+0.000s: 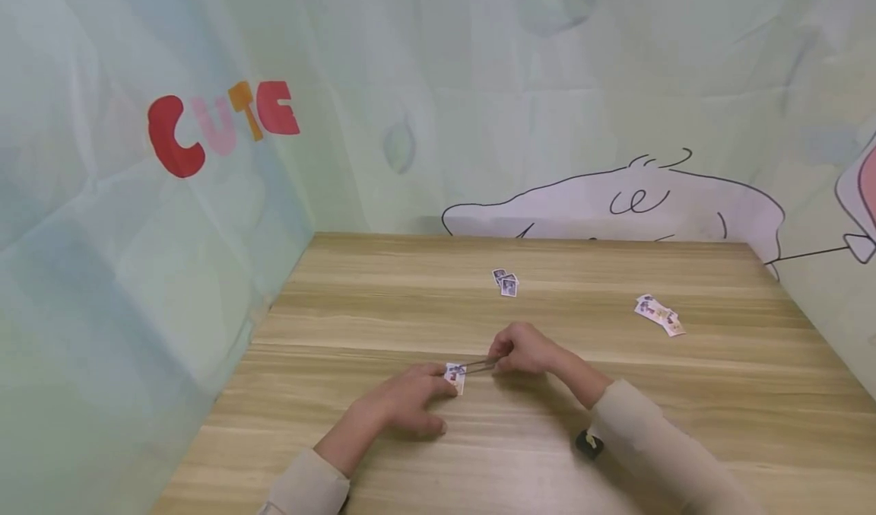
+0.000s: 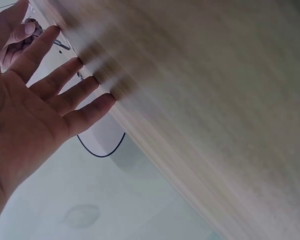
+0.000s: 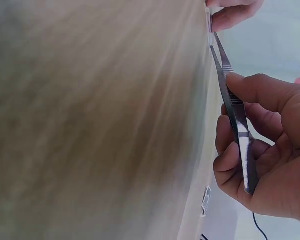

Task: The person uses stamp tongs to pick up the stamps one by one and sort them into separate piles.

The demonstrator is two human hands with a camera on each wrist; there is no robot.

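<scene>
A small printed card (image 1: 455,379) lies on the wooden table between the two hands. My left hand (image 1: 407,401) rests beside it, two fingertips at the card's left edge. In the left wrist view its fingers (image 2: 90,117) are spread and fairly straight, with the tips at the tabletop. My right hand (image 1: 527,350) grips metal tweezers (image 3: 242,135) between thumb and curled fingers. The tweezers' tips are slightly apart and overlap the card's upper right part in the head view.
Several dark-patterned cards (image 1: 509,285) lie overlapping towards the back of the wooden table (image 1: 383,294). Farther right is another overlapping group of pale cards (image 1: 659,315). A printed cloth backdrop (image 1: 383,58) stands along the table's back and sides. A small black object (image 1: 589,444) sits at the right sleeve.
</scene>
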